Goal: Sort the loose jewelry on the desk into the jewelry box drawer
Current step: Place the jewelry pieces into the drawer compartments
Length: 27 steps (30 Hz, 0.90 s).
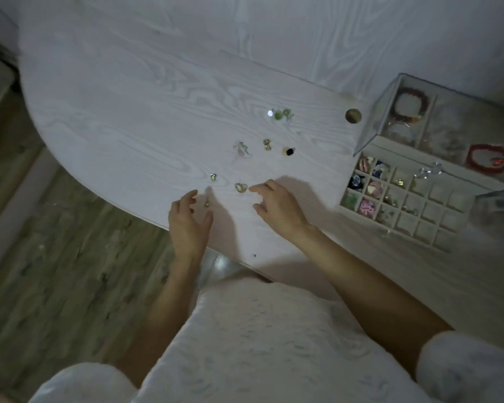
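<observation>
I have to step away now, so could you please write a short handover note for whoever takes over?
Left hand: open, holding nothing, near a small gold piece.
Right hand: open, fingertips beside the heart earrings.
Drawer: pulled out, left cells partly filled, right cells free.
Left: about seven loose pieces on the desk, including green beads and a black stud.

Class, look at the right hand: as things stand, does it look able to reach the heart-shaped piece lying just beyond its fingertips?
Probably yes. The right hand hovers open with its fingertips right beside the heart-shaped piece, and only bare desk lies between them. The left hand is off to the side, not in the way.
</observation>
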Motion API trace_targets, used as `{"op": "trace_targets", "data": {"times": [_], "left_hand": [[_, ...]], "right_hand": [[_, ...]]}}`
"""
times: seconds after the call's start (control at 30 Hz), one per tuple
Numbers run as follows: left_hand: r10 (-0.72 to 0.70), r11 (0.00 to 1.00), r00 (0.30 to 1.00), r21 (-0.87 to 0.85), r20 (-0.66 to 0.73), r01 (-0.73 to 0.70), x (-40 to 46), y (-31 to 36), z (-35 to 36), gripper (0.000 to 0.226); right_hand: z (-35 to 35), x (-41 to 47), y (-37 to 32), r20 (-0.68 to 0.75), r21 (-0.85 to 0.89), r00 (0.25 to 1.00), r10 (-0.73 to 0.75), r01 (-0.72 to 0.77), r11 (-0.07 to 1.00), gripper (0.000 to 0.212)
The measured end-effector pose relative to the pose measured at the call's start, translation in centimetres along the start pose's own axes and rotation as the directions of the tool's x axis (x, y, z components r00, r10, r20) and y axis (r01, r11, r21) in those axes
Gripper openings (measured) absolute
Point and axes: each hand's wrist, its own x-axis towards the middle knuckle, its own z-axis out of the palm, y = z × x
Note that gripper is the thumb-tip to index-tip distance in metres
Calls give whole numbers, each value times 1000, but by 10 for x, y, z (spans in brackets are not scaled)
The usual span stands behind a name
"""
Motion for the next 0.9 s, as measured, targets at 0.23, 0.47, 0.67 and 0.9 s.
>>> {"op": "trace_targets", "data": {"times": [0.23, 0.47, 0.67, 0.9], "left_hand": [[-20, 1000, 990, -15, 138, 22, 22, -21, -9, 56], [51, 998, 983, -39, 176, -45, 31, -20, -3, 47], [148, 989, 968, -29, 204, -146, 36, -26, -4, 35], [232, 970, 943, 17, 238, -242, 41, -23, -5, 20]], "right_hand": [[29, 48, -24, -18, -101, 1000, 22, -23, 995, 34], [34, 38, -22, -93, -52, 995, 30, -35, 998, 26], [34, 27, -23, -112, -178, 993, 30, -50, 983, 31], [33, 26, -23, -75, -247, 997, -13, -6, 969, 10]]}}
